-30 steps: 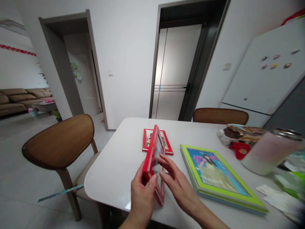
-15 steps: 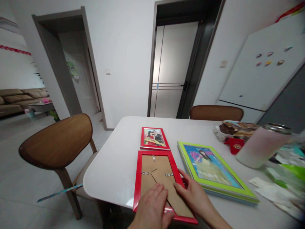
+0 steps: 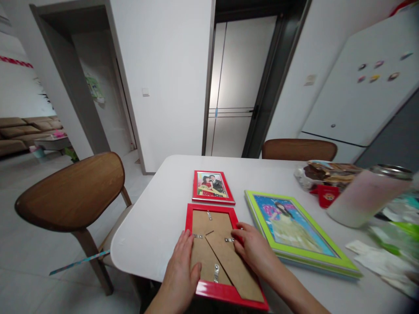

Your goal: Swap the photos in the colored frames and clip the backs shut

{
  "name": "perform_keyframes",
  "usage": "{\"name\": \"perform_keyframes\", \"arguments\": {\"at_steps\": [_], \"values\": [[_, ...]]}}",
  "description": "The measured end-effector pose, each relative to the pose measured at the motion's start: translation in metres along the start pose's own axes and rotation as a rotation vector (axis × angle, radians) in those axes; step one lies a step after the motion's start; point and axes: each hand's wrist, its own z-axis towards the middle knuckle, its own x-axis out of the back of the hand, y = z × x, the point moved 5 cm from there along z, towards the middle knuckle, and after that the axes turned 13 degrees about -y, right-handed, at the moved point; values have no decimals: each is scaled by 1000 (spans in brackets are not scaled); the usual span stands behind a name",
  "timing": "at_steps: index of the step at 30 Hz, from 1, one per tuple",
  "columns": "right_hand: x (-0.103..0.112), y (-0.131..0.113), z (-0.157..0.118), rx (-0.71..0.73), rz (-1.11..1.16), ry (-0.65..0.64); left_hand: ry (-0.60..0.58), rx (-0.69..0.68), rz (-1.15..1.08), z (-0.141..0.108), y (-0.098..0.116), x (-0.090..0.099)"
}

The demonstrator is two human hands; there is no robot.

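Note:
A red picture frame [image 3: 216,288] lies face down on the white table, its brown backboard [image 3: 212,224] facing up. Small metal clips sit along the backboard's edges, and a narrow stand leg [image 3: 234,268] runs slantwise over it. My left hand [image 3: 178,268] grips the frame's left side, fingers along the outer edge and thumb over the backboard. On the opposite side my right hand [image 3: 253,246] holds the right edge, its fingertips and thumb close to the right-hand metal clip [image 3: 229,240]. Just beyond lies a smaller red-framed picture [image 3: 212,186] of two people, face up.
A green-framed picture [image 3: 294,226] lies to the right. Farther right are a pink-and-white tumbler [image 3: 366,196], a red packet [image 3: 328,196], snack bags [image 3: 327,174] and white tissue [image 3: 379,264]. Wooden chairs stand at the left [image 3: 78,187] and the far side [image 3: 299,149].
My left hand has moved from the frame's lower middle to its left edge, uncovering the bottom clip. My right hand has shifted up along the right edge to the right-hand clip.

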Motion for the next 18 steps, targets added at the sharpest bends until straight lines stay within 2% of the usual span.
{"name": "perform_keyframes", "arguments": {"at_steps": [9,12,15,18], "values": [[3,-7,5,-11,-103,36,-1,-13,-42,0,-4,1],[1,-30,9,79,-99,104,10,-7,-41,-1,-4,0],[-12,-63,20,217,-37,47,30,3,-68,0,-4,0],[-23,-80,32,229,-35,27,41,19,-125,2,-6,0]]}}
